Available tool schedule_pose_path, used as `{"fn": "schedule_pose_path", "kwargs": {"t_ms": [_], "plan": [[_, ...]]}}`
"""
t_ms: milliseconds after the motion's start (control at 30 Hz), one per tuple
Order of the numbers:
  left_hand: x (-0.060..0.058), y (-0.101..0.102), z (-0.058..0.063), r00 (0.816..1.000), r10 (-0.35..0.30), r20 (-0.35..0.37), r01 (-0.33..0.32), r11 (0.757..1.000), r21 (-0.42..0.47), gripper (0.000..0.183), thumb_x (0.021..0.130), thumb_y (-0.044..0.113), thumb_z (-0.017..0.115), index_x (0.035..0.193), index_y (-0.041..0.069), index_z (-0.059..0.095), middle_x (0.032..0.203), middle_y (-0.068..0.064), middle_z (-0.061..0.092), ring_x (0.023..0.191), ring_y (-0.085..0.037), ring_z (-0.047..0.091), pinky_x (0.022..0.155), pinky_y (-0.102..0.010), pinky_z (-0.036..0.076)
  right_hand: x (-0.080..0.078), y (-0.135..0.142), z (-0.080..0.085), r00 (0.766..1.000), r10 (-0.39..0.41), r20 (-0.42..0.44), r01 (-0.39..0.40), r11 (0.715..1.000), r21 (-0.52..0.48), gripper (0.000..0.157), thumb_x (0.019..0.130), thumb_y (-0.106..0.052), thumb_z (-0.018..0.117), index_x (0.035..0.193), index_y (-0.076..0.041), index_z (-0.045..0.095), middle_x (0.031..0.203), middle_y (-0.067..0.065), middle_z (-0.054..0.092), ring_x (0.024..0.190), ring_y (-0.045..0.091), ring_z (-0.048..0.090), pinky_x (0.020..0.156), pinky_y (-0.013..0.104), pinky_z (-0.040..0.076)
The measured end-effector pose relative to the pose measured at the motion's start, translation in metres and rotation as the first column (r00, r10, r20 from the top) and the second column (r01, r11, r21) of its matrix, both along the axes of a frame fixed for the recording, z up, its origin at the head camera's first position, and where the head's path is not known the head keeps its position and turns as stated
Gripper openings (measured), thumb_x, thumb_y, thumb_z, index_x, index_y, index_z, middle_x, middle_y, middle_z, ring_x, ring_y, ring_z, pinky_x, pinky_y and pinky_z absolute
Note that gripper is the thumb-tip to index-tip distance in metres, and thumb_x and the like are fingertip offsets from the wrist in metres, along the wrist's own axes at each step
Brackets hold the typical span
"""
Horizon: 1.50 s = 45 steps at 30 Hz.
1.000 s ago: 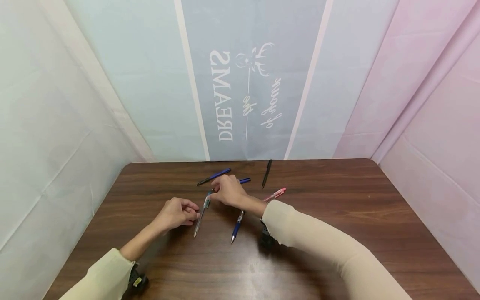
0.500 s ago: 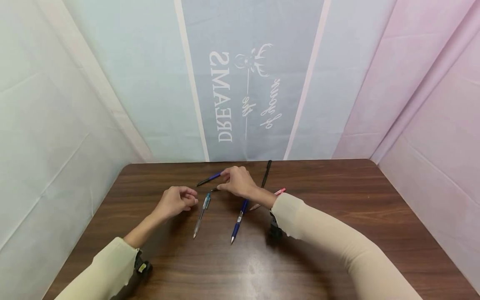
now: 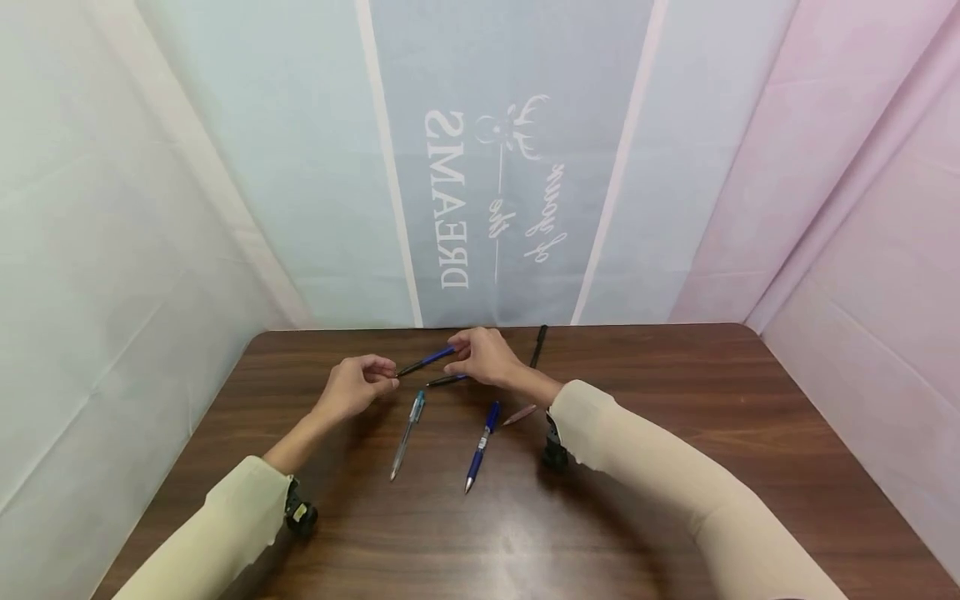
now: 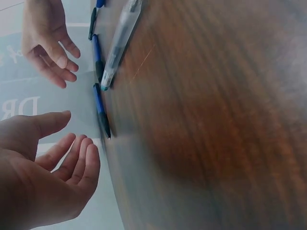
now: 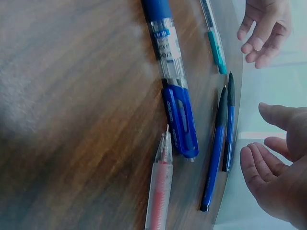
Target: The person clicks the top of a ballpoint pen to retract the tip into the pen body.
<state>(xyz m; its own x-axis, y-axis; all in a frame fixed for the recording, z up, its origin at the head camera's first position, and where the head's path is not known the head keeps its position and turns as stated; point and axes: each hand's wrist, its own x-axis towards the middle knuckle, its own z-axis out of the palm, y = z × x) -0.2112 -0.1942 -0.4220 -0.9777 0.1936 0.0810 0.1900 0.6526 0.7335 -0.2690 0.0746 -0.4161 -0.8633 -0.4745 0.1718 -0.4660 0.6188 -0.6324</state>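
My left hand (image 3: 352, 387) hovers by the black tip of the farther slim blue pen (image 3: 424, 362), thumb and fingers apart. My right hand (image 3: 487, 358) is over the other end of that pen, its fingers loosely bent. Both wrist views show a gap between thumb and fingers, and the pen (image 4: 100, 105) lying on the table. Just nearer lies a second slim blue pen (image 5: 216, 148), partly covered by the right hand in the head view. A clear pen with a teal clip (image 3: 407, 437) lies in front of the hands.
A thick blue pen with a clear middle (image 3: 482, 446) lies right of the teal one. Beside the right wrist is a red clear pen (image 5: 159, 191), mostly hidden in the head view. A black pen (image 3: 541, 340) lies near the back edge of the brown table (image 3: 675, 467), against a curtain.
My left hand has left the teal-clip pen and moved back to the farther blue pen's tip. My right hand has shifted back and right, uncovering the thick blue pen's top.
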Motion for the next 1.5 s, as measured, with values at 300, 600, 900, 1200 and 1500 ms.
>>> {"fn": "schedule_pose_path", "kwargs": {"t_ms": [300, 600, 900, 1200, 1500], "plan": [[-0.017, 0.005, -0.002, 0.999, -0.002, -0.037, 0.001, 1.0, -0.029, 0.035, 0.096, 0.009, 0.079, 0.125, -0.008, 0.069, 0.114, -0.021, 0.076, 0.106, -0.035, 0.074, 0.094, -0.048, 0.061, -0.015, 0.004, 0.001, 1.0, -0.005, 0.018, 0.005, 1.0, 0.024, 0.052, 0.089, -0.017, 0.088, 0.133, 0.001, 0.07, 0.128, 0.017, 0.074, 0.113, 0.03, 0.073, 0.096, 0.04, 0.061], [-0.029, 0.011, -0.005, 0.997, -0.008, -0.082, 0.001, 0.996, -0.088, 0.039, 0.094, 0.007, 0.079, 0.127, -0.01, 0.068, 0.119, -0.025, 0.074, 0.11, -0.04, 0.072, 0.098, -0.052, 0.058, -0.03, 0.007, -0.002, 1.0, -0.004, 0.006, 0.004, 0.996, 0.09, 0.054, 0.087, -0.017, 0.089, 0.135, 0.0, 0.07, 0.128, 0.016, 0.074, 0.116, 0.029, 0.072, 0.1, 0.042, 0.059], [-0.041, 0.011, -0.01, 0.995, -0.039, -0.097, 0.029, 0.995, -0.101, 0.044, 0.093, 0.007, 0.08, 0.131, -0.01, 0.066, 0.122, -0.025, 0.073, 0.115, -0.042, 0.069, 0.102, -0.055, 0.056, -0.043, 0.011, -0.01, 0.999, -0.011, 0.05, 0.006, 0.995, 0.095, 0.054, 0.087, -0.017, 0.089, 0.135, -0.002, 0.071, 0.13, 0.014, 0.074, 0.12, 0.029, 0.07, 0.105, 0.041, 0.056], [-0.048, 0.013, -0.015, 0.998, -0.043, -0.038, 0.039, 0.994, -0.101, 0.045, 0.094, 0.008, 0.081, 0.132, -0.009, 0.066, 0.124, -0.025, 0.072, 0.117, -0.042, 0.068, 0.104, -0.053, 0.055, -0.053, 0.011, -0.019, 0.997, 0.003, 0.08, -0.011, 0.995, 0.096, 0.051, 0.088, -0.016, 0.089, 0.134, -0.003, 0.072, 0.131, 0.013, 0.074, 0.12, 0.028, 0.07, 0.105, 0.039, 0.055], [-0.052, 0.014, -0.021, 0.999, -0.036, -0.007, 0.035, 0.996, -0.082, 0.042, 0.093, 0.006, 0.081, 0.129, -0.01, 0.067, 0.123, -0.025, 0.072, 0.115, -0.041, 0.068, 0.104, -0.051, 0.055, -0.056, 0.005, -0.029, 0.997, -0.012, 0.083, 0.004, 0.995, 0.102, 0.041, 0.091, -0.012, 0.086, 0.13, -0.004, 0.074, 0.127, 0.013, 0.075, 0.117, 0.027, 0.07, 0.102, 0.037, 0.057]]}}
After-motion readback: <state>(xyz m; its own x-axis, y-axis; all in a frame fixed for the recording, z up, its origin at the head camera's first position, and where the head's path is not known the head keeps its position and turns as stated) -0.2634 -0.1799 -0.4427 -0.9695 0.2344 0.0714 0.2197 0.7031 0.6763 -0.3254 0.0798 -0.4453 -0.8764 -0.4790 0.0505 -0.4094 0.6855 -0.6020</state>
